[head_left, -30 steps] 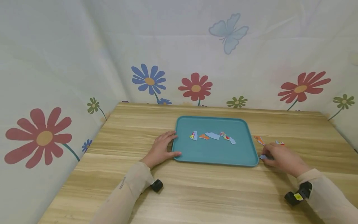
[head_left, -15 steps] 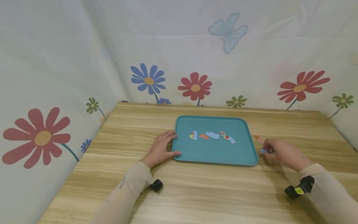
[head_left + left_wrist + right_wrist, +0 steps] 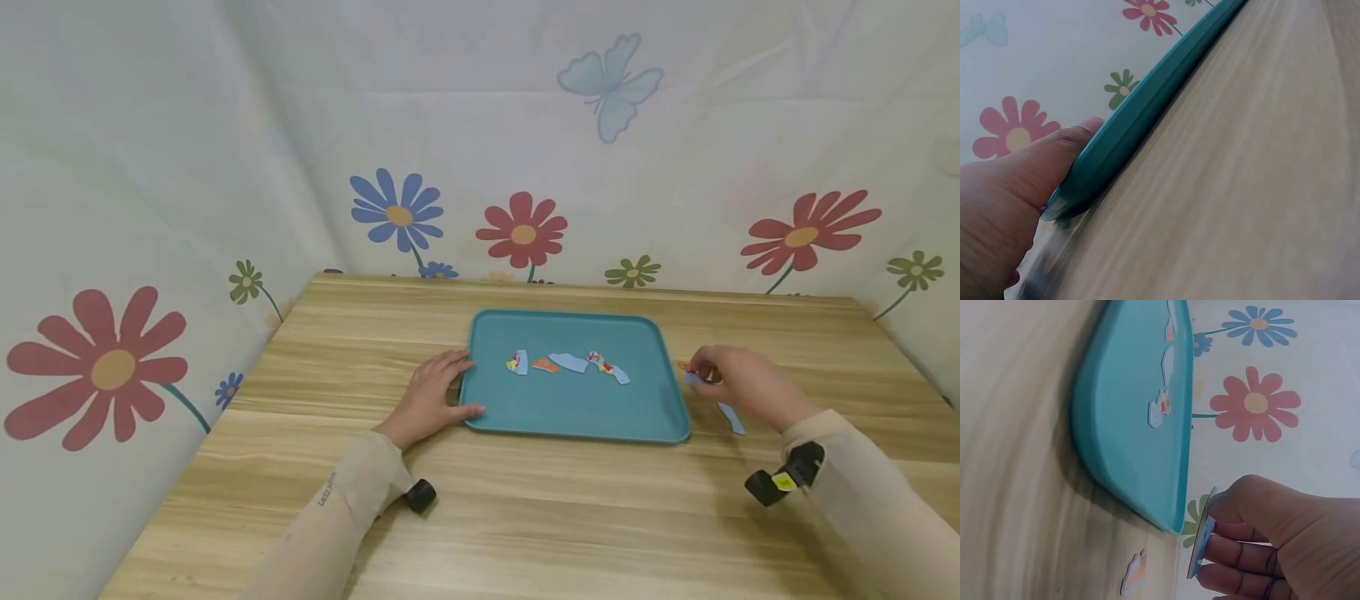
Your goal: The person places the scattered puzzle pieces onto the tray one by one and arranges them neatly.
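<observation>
A teal tray [image 3: 570, 417] lies on the wooden table, bearing several flat picture puzzle pieces in a loose row. Among them are a light blue one [image 3: 567, 362] and an orange one [image 3: 546, 365]. My left hand [image 3: 431, 400] rests against the tray's left side, thumb [image 3: 1066, 144] over the rim and fingers relaxed. Just right of the tray, my right hand [image 3: 742, 383] pinches a light blue puzzle piece [image 3: 1202, 540] between thumb and fingers, raised above the table in the right wrist view. Beneath it lies an orange-and-blue piece [image 3: 1134, 573], mostly covered in the head view.
Another light blue piece [image 3: 732, 418] lies on the table [image 3: 570, 517] below my right hand. A flower-printed cloth [image 3: 660, 183] hangs behind and to the left of the table. Each wrist carries a small black camera [image 3: 420, 496].
My right hand has lifted a light blue puzzle piece and moved it away from me, over the orange piece. A light blue piece has come into view beneath the hand. The left hand stays still.
</observation>
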`<state>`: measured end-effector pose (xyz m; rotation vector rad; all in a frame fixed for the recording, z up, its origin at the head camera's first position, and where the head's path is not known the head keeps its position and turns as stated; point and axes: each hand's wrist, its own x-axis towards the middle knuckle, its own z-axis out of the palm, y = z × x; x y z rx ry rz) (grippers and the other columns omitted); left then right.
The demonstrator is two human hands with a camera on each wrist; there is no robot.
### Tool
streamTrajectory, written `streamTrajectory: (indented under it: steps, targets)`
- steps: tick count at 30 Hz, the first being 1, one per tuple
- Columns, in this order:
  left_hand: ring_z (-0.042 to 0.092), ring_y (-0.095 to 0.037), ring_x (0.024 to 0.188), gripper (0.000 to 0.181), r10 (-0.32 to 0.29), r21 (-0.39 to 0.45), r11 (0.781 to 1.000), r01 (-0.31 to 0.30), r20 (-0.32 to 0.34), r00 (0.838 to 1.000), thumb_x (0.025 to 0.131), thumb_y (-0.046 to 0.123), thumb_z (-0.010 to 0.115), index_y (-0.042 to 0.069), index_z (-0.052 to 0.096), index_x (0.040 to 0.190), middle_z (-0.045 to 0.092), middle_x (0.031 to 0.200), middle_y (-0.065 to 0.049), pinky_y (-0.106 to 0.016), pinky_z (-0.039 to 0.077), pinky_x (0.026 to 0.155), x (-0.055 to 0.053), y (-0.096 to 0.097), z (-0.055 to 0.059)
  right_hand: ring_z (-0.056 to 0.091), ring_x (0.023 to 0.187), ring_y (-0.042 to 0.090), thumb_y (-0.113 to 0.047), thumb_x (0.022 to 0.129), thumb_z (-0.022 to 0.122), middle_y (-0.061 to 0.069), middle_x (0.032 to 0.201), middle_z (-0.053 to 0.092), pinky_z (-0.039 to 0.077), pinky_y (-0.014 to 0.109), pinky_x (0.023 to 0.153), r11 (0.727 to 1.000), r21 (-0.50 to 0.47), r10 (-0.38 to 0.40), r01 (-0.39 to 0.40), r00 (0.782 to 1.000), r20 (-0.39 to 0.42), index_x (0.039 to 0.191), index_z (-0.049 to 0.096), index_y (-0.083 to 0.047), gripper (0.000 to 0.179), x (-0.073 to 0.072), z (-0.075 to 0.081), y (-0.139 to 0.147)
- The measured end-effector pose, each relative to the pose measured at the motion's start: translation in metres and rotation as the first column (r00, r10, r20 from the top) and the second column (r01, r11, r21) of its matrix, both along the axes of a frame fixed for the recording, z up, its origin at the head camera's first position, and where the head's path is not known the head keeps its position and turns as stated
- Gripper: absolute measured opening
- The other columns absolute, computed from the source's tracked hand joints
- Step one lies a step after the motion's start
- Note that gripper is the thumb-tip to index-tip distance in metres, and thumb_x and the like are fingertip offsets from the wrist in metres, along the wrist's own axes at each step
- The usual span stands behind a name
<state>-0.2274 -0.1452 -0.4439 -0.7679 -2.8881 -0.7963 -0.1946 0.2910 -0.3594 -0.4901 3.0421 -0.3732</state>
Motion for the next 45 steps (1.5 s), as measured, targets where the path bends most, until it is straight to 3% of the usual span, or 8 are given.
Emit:
streamTrajectory:
  steps: [11,20,25,32,45]
  targets:
    - [0.030,-0.031,0.144,0.077,0.007,-0.014,1.000,-0.007,-0.001,1.000,0.079,0.048,0.075,0.008,0.048,0.140,0.039,0.153,-0.008,-0.055,0.023,0.117,-0.001,-0.001,0.000,0.060,0.077,0.018,-0.017,0.085,0.071,0.006,0.085,0.067,0.056,0.041,0.072,1.000,-0.019,0.001,-0.001,1.000,0.001,0.098,0.066,-0.002,0.021,-0.017,0.002,-0.013]
    - [0.030,-0.033,0.144,0.076,-0.001,0.006,1.000,0.001,-0.001,1.000,0.079,0.046,0.075,0.006,0.049,0.139,0.039,0.152,-0.010,-0.056,0.024,0.116,0.003,-0.001,0.003,0.061,0.076,0.017,-0.014,0.084,0.071,0.006,0.083,0.068,0.055,0.040,0.070,0.998,-0.030,0.051,-0.052,0.998,-0.041,0.094,0.067,-0.002,0.016,-0.031,-0.005,-0.025]
    - [0.030,-0.033,0.144,0.076,0.007,0.012,1.000,-0.007,-0.002,1.000,0.079,0.045,0.076,0.007,0.050,0.139,0.039,0.153,-0.009,-0.056,0.023,0.116,0.003,-0.001,0.001,0.063,0.079,0.019,-0.013,0.084,0.071,0.008,0.086,0.069,0.055,0.042,0.074,0.998,-0.034,0.045,-0.046,0.999,-0.026,0.097,0.067,-0.001,0.018,-0.037,-0.010,-0.033]
    - [0.028,-0.031,0.145,0.077,0.015,0.001,1.000,-0.015,0.013,1.000,0.079,0.048,0.075,0.008,0.048,0.140,0.038,0.154,-0.008,-0.055,0.021,0.118,0.003,0.000,0.000,0.062,0.080,0.020,-0.014,0.086,0.070,0.009,0.089,0.068,0.054,0.043,0.074,0.999,-0.036,0.023,-0.023,1.000,0.005,0.098,0.067,0.000,0.019,-0.042,-0.018,-0.041]
    - [0.030,-0.032,0.144,0.076,0.014,0.001,1.000,-0.014,0.002,1.000,0.079,0.046,0.075,0.008,0.049,0.140,0.039,0.153,-0.009,-0.055,0.022,0.117,0.003,0.002,0.003,0.061,0.079,0.020,-0.015,0.085,0.069,0.009,0.086,0.067,0.054,0.043,0.073,1.000,-0.020,0.011,-0.011,1.000,-0.010,0.094,0.067,-0.002,0.016,-0.049,-0.031,-0.049]
